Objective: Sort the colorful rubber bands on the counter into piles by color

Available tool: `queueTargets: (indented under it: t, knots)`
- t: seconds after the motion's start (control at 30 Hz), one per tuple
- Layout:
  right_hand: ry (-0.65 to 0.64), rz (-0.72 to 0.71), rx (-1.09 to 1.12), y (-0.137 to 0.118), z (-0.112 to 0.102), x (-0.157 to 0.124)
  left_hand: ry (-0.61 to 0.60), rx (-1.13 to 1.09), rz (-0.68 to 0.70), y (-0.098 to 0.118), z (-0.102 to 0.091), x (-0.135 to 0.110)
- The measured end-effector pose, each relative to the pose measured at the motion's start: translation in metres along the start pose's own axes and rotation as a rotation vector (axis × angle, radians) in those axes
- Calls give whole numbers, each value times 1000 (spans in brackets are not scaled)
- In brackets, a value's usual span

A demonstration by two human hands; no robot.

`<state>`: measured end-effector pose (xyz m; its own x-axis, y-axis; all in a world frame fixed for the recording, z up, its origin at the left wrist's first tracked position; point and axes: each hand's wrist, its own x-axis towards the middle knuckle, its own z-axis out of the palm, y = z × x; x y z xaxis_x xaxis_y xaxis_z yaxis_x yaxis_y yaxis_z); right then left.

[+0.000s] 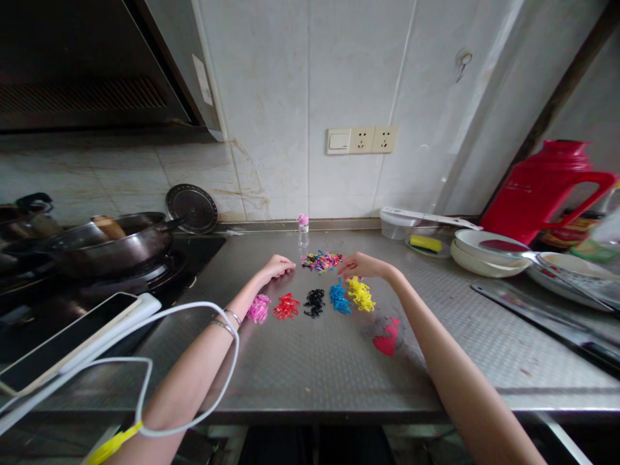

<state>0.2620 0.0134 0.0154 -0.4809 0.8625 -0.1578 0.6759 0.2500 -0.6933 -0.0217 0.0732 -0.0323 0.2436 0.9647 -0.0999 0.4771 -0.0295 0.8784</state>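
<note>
A mixed pile of small multicoloured rubber bands [321, 261] lies on the metal counter. In front of it is a row of single-colour piles: pink bands [258, 309], red bands [287, 306], black bands [314, 303], blue bands [340, 299] and yellow bands [361, 295]. My left hand [279, 265] is closed at the left of the mixed pile, just apart from it. My right hand [361, 263] bends down at that pile's right edge, above the blue and yellow bands, fingers pinched together. What either pinch holds is too small to make out.
A small clear bottle with a pink cap [303, 229] stands behind the mixed pile. The stove with a pan [111, 245] is at left, beside a phone on a white holder [68, 339]. Bowls [489, 252], a knife [542, 320] and a red thermos [542, 187] are at right.
</note>
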Motion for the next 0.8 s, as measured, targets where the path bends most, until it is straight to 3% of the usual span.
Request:
queueTargets:
  t: [0.53, 0.8]
  knots:
    - [-41, -32, -27, 2, 4, 4, -12, 0, 8, -3, 0, 3]
    - [23, -6, 4, -3, 5, 2, 3, 2, -2, -2, 0, 1]
